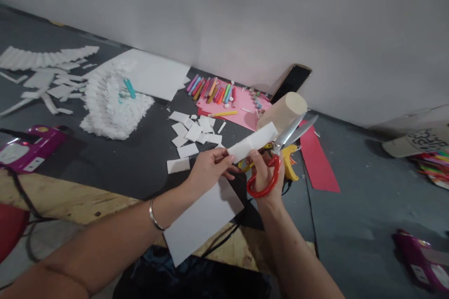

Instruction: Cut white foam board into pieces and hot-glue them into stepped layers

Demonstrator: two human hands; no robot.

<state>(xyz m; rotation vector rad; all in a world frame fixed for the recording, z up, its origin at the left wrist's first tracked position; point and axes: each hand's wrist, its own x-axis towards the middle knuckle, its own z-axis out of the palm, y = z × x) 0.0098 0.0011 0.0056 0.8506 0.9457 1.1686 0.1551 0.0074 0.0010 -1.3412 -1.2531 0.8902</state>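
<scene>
My left hand (208,168) pinches the near end of a white foam strip (253,142) held up over the dark floor mat. My right hand (264,172) grips red-handled scissors (280,154), fingers through the loops, the blades parted around the strip's far end. Under my wrists lies a larger white sheet (201,222). Several small white cut rectangles (191,138) lie just beyond my left hand.
A yellow glue gun (289,163) and a red paper strip (317,161) lie right of the scissors. A beige roll (282,111), coloured sticks on pink paper (220,96) and a white feathered wing shape (112,103) lie beyond. Purple boxes (30,149) sit left and lower right (423,259).
</scene>
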